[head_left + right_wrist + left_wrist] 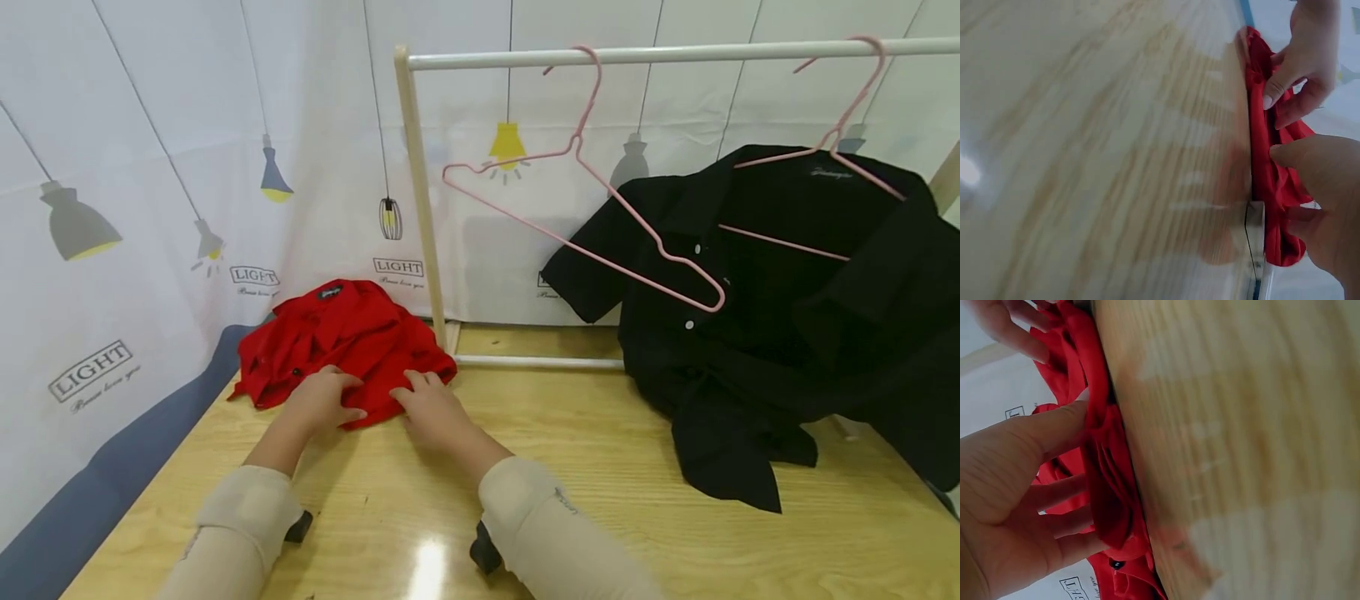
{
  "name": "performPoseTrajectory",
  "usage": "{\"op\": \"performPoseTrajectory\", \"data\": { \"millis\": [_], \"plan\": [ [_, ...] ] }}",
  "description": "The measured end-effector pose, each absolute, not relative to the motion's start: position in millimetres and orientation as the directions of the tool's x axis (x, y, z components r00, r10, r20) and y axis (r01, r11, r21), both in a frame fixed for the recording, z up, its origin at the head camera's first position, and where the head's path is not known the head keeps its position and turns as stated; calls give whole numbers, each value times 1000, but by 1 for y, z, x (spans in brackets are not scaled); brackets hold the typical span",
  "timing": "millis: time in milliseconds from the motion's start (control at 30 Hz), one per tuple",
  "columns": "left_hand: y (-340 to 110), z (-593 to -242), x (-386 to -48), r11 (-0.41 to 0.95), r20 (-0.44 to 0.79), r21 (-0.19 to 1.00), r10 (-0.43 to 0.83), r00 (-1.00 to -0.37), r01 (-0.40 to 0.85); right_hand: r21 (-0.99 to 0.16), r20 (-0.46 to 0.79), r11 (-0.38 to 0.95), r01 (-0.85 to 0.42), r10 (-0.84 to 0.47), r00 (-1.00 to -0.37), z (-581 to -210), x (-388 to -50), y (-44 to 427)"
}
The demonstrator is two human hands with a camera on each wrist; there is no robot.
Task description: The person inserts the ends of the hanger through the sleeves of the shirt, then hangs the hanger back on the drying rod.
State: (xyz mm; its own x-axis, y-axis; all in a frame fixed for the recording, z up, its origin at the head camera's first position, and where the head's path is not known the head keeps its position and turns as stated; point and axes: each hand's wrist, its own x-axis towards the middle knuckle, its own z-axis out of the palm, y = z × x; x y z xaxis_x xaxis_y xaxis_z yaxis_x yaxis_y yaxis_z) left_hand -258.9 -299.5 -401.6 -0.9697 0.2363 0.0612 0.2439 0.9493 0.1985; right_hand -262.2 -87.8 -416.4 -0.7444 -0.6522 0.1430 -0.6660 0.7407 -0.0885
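A crumpled red shirt (360, 333) lies in a heap on the left part of the wooden table, with a dark label at its collar. My left hand (321, 403) touches its near left side, thumb and fingers spread apart. In the left wrist view that hand (1029, 494) has its thumb and fingertips against the folds, close to a dark button (1117, 564). My right hand (435, 408) rests on the shirt's near right part. The right wrist view shows the right thumb and fingers (1322, 187) against the red cloth, but part of the fingers is hidden.
Behind the table's right half stands a clothes rack with a white rail (675, 54) and a wooden post (422, 192). From the rail hang a bare pink hanger (581, 247) and a black shirt (750, 358) on another pink hanger (855, 108). A lamp-printed curtain (172, 108) covers the back.
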Motion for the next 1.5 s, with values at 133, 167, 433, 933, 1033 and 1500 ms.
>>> {"op": "performPoseTrajectory", "data": {
  "millis": [133,167,433,933,1033,1500],
  "plan": [
    [-300,-404,-262,965,-17,183,196,-980,190,15,50,762,-647,-647,-761,-424,-265,-105],
    [-301,-403,-263,967,-27,181,189,-982,181,48,31,760,-648,-649,-760,-424,-266,-108],
    [-306,-400,-259,966,-101,210,173,-980,149,150,-56,748,-647,-647,-761,-420,-256,-120],
    [-308,-403,-220,938,-39,239,266,-963,250,2,-178,725,-689,-678,-713,-406,-229,-111],
    [-306,-402,-216,933,-28,231,289,-957,275,11,-203,708,-706,-690,-695,-403,-226,-108],
    [-288,-407,-187,902,64,197,379,-923,384,27,-229,593,-805,-780,-583,-396,-204,-76]
  ]
}}
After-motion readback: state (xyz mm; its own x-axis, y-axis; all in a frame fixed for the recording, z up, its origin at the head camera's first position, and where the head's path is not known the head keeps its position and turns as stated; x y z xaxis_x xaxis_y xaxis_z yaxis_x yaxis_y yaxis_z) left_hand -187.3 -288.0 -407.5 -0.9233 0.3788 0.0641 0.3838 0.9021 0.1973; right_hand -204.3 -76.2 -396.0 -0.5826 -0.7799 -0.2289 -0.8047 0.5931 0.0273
